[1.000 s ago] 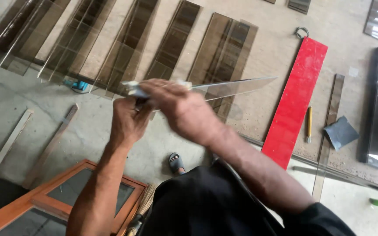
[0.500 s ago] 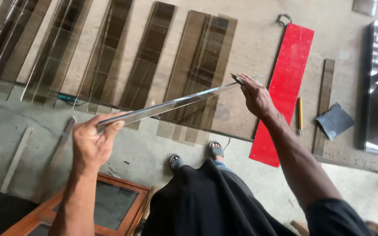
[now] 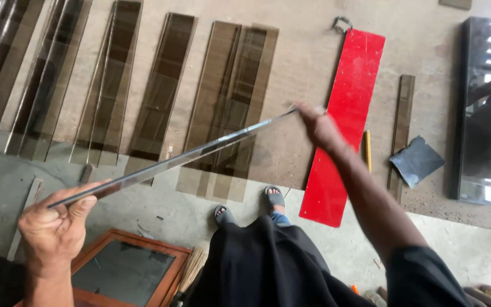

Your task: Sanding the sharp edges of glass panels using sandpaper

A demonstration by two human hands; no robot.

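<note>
I hold a long narrow strip of tinted glass [image 3: 177, 160] edge-on in the air, slanting from lower left to upper right. My left hand [image 3: 58, 224] pinches its near end at the lower left. My right hand [image 3: 316, 125] grips its far end, above the red board [image 3: 345, 125]. Below the strip, several similar tinted glass strips [image 3: 160, 91] lie side by side on a brown board on the floor.
A yellow pencil [image 3: 367, 150], a narrow wooden strip [image 3: 400, 133], a dark sheet scrap [image 3: 417, 161] and a long dark glass panel [image 3: 480, 108] lie at right. A wood-framed glass pane [image 3: 121, 272] and a broom head [image 3: 190, 270] sit by my sandalled feet [image 3: 274, 198].
My hands, close together at the strip's left end a second ago, have spread apart. The right hand slid out to the far end, and the strip now spans between both hands.
</note>
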